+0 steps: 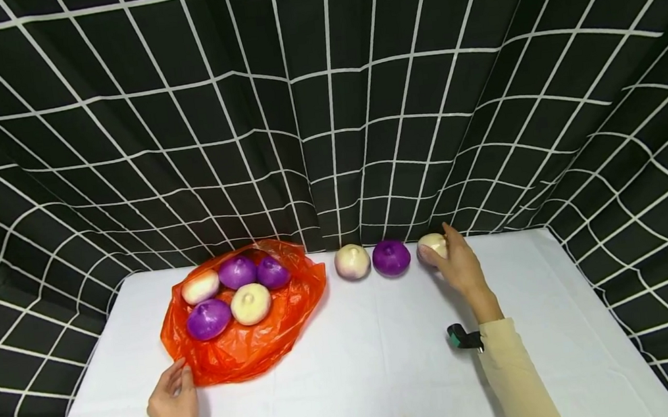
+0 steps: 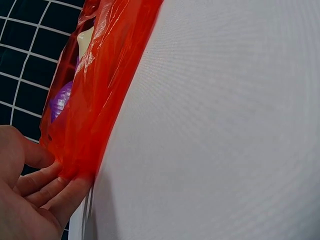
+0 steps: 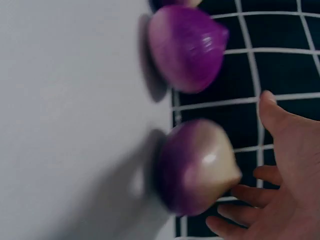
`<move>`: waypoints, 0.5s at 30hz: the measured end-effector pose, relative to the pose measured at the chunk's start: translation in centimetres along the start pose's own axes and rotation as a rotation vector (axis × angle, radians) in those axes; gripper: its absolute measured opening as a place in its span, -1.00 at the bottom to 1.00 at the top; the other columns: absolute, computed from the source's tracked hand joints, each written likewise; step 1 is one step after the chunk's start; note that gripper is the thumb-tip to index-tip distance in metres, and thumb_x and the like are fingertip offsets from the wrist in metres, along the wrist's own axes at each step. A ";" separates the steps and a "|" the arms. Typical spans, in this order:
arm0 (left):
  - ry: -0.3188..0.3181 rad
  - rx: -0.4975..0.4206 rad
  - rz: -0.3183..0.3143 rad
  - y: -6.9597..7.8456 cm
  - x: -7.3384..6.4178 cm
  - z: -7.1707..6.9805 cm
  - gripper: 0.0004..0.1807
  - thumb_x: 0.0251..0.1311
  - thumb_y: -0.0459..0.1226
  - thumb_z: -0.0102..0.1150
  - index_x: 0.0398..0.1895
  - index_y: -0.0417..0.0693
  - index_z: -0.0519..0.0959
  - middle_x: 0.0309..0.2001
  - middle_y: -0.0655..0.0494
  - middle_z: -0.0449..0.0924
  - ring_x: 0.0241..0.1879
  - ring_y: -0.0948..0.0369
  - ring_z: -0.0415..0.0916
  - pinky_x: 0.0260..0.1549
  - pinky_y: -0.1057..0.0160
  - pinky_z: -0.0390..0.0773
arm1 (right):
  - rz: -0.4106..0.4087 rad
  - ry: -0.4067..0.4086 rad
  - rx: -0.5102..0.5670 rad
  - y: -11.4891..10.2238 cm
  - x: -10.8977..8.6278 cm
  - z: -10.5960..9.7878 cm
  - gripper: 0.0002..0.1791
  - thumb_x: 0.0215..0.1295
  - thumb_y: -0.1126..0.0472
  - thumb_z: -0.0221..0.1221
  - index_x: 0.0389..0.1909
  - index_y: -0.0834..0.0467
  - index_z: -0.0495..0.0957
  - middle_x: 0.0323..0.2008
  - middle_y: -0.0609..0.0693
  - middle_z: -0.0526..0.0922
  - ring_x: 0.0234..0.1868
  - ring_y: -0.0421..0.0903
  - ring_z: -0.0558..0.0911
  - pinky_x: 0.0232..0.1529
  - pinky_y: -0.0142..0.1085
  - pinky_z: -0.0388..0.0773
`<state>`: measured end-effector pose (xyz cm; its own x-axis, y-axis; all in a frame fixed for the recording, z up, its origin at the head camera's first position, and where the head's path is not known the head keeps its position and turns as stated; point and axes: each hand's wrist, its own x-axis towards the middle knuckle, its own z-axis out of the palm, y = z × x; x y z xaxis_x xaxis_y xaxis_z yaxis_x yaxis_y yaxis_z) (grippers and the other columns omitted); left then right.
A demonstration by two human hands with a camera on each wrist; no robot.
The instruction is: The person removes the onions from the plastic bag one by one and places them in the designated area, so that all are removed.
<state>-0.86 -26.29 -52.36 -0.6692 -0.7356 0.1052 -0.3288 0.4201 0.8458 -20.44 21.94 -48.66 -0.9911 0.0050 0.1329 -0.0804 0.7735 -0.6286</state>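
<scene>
White table (image 1: 352, 376); black white-gridded curtain (image 1: 312, 88), folds hanging behind, both sides.

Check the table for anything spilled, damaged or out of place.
Nothing stands out: three onions form a row, and the red bag, pinched by the left hand, is merely crumpled; I see no spill or damage.

We see a plain pale-beige right sleeve (image 1: 520, 379) with a straight-edged cuff (image 1: 496, 329), a small angular black wrist unit (image 1: 469, 340) with a green patch (image 1: 454, 338) and silvery bit (image 1: 480, 349) jutting out there, left hand (image 1: 174, 407) and right hand (image 1: 462, 266) bare.
</scene>
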 end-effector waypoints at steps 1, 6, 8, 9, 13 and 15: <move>-0.004 0.003 -0.006 0.0 0.0 0.0 -0.71 0.31 -0.39 0.09 0.02 -0.36 0.61 -0.12 -0.34 0.66 -0.48 0.85 0.24 -0.37 0.70 0.26 | -0.006 0.010 0.005 -0.4 0.1 -0.1 -0.12 0.39 -0.10 0.14 0.44 0.42 0.05 0.38 0.43 0.19 0.35 0.37 0.25 0.31 0.19 0.16; -0.011 0.006 -0.015 0.0 0.0 0.0 -0.71 0.31 -0.40 0.09 0.03 -0.36 0.60 -0.11 -0.34 0.66 -0.48 0.85 0.24 -0.36 0.68 0.26 | -0.070 0.066 0.042 -2.9 0.1 -0.4 -0.18 0.39 -0.08 0.14 0.42 0.39 0.14 0.41 0.35 0.20 0.37 0.33 0.26 0.31 0.18 0.19; -0.010 0.005 -0.013 -0.1 0.0 0.0 -0.71 0.31 -0.40 0.08 0.03 -0.36 0.60 -0.11 -0.34 0.66 -0.48 0.86 0.24 -0.35 0.67 0.26 | -0.124 0.087 0.039 -4.1 -0.1 -0.2 -0.23 0.36 -0.02 0.20 0.39 0.39 0.21 0.39 0.34 0.24 0.35 0.32 0.30 0.28 0.18 0.23; -0.010 0.004 -0.013 -0.1 0.0 0.0 -0.71 0.31 -0.39 0.08 0.03 -0.35 0.60 -0.12 -0.33 0.66 -0.48 0.86 0.24 -0.35 0.67 0.27 | -0.151 0.093 0.035 -4.8 -0.3 -0.1 -0.25 0.34 0.02 0.23 0.37 0.38 0.25 0.38 0.34 0.27 0.33 0.31 0.32 0.27 0.17 0.25; -0.012 0.014 -0.032 -0.1 0.0 0.0 -0.71 0.31 -0.38 0.07 0.03 -0.34 0.60 -0.11 -0.32 0.66 -0.48 0.84 0.24 -0.35 0.66 0.27 | -0.257 0.107 0.033 -7.5 -1.1 0.8 -0.34 0.27 0.12 0.30 0.28 0.38 0.39 0.33 0.33 0.35 0.30 0.27 0.39 0.24 0.11 0.34; -0.012 0.013 -0.032 -0.1 0.0 0.1 -0.71 0.31 -0.38 0.07 0.03 -0.34 0.61 -0.11 -0.32 0.66 -0.47 0.83 0.24 -0.36 0.66 0.28 | -0.295 0.109 0.056 -8.7 -1.6 1.5 -0.38 0.24 0.15 0.32 0.25 0.37 0.43 0.31 0.30 0.39 0.28 0.24 0.42 0.23 0.06 0.37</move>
<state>-0.91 -26.30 -52.47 -0.6662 -0.7424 0.0715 -0.3589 0.4032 0.8418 -18.29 14.26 -44.52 -0.9073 -0.1440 0.3952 -0.3713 0.7154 -0.5919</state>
